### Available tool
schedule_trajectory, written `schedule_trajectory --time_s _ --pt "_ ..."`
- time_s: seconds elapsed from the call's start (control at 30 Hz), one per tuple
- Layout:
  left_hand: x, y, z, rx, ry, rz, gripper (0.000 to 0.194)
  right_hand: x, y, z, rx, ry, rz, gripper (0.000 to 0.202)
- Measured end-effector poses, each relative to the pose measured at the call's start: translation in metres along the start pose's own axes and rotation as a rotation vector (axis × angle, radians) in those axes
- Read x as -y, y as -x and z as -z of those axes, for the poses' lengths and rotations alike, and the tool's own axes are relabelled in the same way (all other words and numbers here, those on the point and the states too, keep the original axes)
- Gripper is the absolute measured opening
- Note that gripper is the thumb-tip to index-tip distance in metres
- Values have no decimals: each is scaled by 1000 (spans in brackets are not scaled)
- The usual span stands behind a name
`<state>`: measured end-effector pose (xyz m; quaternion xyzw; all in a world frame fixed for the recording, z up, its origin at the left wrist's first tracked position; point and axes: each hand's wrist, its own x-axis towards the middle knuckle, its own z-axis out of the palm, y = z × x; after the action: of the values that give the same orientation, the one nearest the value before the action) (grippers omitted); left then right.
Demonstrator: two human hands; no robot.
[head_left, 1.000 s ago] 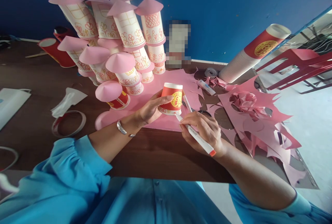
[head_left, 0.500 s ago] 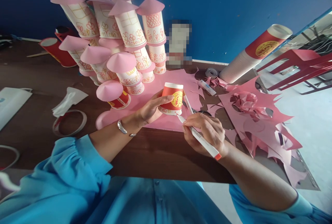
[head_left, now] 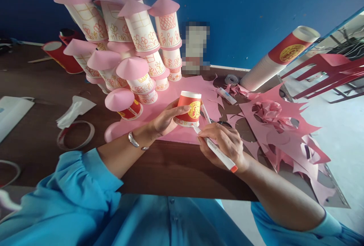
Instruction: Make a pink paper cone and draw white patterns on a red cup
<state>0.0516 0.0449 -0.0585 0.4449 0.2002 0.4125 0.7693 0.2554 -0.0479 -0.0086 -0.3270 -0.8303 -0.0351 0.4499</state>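
Left hand (head_left: pixel 165 120) is curled around the side of the cup (head_left: pixel 185 108), thumb across its red face, other fingers mostly hidden behind; right hand (head_left: pixel 223 143) is closed in a pen grip on a marker (head_left: pixel 218 154), nib at the white band along the cup's lower edge. The cup is over the pink sheet (head_left: pixel 196 86); whether it rests there cannot be told. For clean lines, brace the cup without denting its wall, use light nib pressure, and rotate the cup rather than reach around it; fingers should clear wet ink. The cup's wider end faces down; its inside is hidden. At right, a stack (head_left: pixel 261 71) consists of nested cups, the uppermost red. At back left, decorated cups form towers (head_left: pixel 143 37) under pink cones (head_left: pixel 132 68); a red container (head_left: pixel 68 62) tilts nearby, contents not discernible.
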Motion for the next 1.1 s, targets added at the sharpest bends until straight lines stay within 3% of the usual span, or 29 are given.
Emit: schedule_trajectory --time_s 0.43,1.1 --pt "-9 -2 -10 39 -18 38 43 -1 0 2 2 49 -15 17" --pt "-3 -3 -3 83 2 -18 39 1 0 1 -5 67 -26 19"
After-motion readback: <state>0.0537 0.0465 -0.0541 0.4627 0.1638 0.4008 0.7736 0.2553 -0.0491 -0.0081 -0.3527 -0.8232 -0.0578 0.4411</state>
